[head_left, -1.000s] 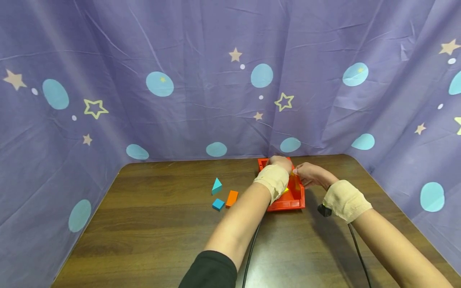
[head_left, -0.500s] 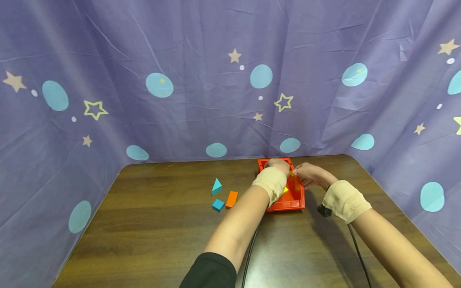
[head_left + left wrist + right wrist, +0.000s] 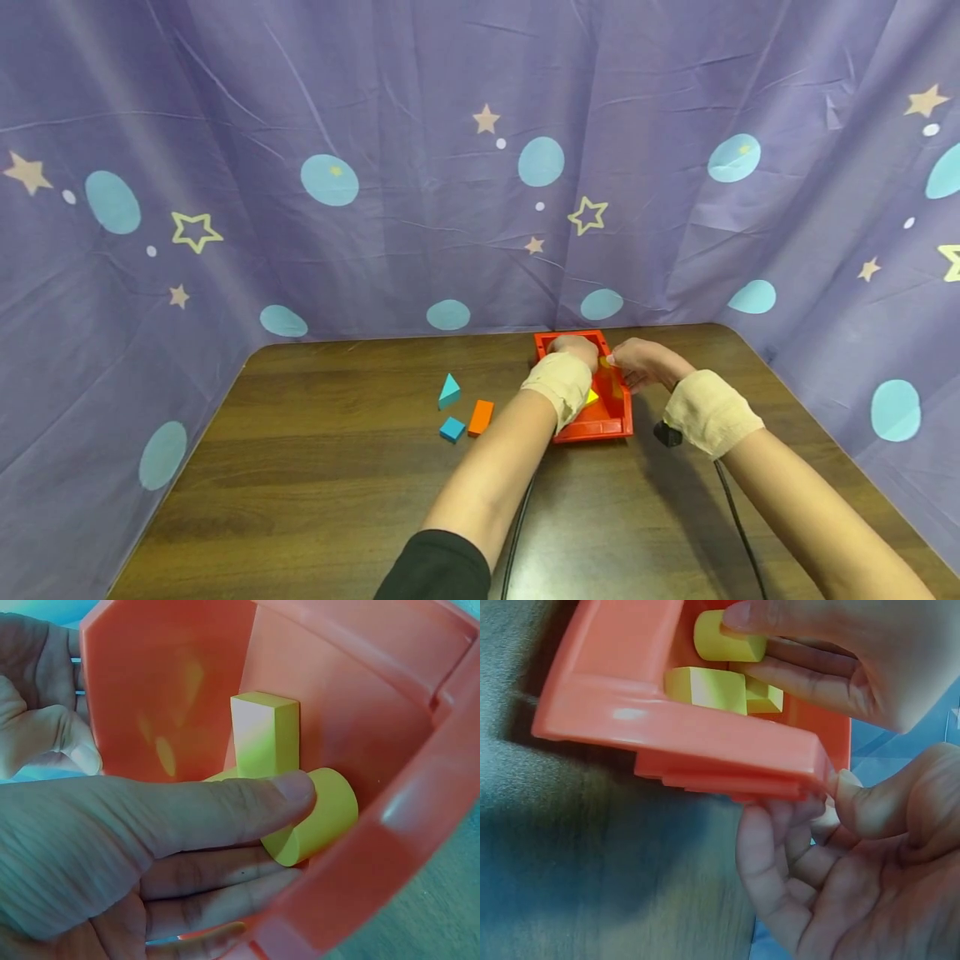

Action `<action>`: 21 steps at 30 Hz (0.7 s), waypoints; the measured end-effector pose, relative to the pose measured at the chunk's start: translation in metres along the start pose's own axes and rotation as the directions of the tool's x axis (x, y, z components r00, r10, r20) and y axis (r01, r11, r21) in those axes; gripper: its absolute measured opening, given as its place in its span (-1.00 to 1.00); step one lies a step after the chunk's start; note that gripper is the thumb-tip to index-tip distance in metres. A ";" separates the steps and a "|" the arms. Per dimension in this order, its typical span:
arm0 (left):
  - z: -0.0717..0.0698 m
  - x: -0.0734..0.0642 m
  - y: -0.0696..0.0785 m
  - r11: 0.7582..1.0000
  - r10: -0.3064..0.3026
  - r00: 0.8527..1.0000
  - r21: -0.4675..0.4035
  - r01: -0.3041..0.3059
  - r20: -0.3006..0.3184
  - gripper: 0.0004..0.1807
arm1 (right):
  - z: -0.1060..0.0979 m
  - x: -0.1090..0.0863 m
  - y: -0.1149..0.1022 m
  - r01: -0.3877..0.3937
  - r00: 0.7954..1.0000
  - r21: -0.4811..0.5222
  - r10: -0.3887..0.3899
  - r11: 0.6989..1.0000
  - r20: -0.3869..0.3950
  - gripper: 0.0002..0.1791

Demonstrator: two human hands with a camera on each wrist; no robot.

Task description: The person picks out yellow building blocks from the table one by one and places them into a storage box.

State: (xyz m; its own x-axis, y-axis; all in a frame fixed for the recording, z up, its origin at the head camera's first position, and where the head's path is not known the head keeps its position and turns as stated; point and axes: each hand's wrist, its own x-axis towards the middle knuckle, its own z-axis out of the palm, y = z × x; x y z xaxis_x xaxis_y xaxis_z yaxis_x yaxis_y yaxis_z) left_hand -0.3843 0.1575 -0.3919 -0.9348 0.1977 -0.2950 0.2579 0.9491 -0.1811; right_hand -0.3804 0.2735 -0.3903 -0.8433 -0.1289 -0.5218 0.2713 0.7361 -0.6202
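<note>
In the head view, a red plastic bin (image 3: pixel 592 430) stands near the back of the table with my left hand (image 3: pixel 576 348) reaching inside. The left wrist view shows that hand pinching a yellow cylinder (image 3: pixel 330 810) between thumb and fingers. A yellow rectangular block (image 3: pixel 262 735) stands just behind the cylinder. Another yellow block (image 3: pixel 765 696), partly hidden, shows in the right wrist view. At the bin's right side, my right hand (image 3: pixel 648 363) pinches the rim, thumb on top and fingers curled beneath, as the right wrist view shows.
Left of the bin lie a light-blue triangular block (image 3: pixel 449 392), a blue square block (image 3: pixel 452 429) and an orange rectangular block (image 3: pixel 481 418). Black cables (image 3: pixel 738 521) run from both wrists. A purple patterned curtain (image 3: pixel 420 267) borders the table's back and sides.
My left hand has shifted slightly left and toward the front inside the bin. The right hand keeps its hold on the rim, and the loose blocks lie as before.
</note>
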 end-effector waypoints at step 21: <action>0.011 0.008 0.002 1.000 -0.013 1.000 -0.015 0.013 -0.028 -0.66 | 0.001 -0.008 -0.021 -0.128 0.992 -0.102 0.127 0.987 -0.009 -0.77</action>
State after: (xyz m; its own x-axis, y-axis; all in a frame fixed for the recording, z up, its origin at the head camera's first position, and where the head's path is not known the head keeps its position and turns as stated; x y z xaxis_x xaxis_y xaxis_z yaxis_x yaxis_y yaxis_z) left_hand -0.3883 0.1585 -0.4045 -0.9448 0.1919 -0.2657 0.2421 0.9551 -0.1711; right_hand -0.3786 0.2586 -0.3741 -0.8062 -0.0279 -0.5910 0.3276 0.8107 -0.4852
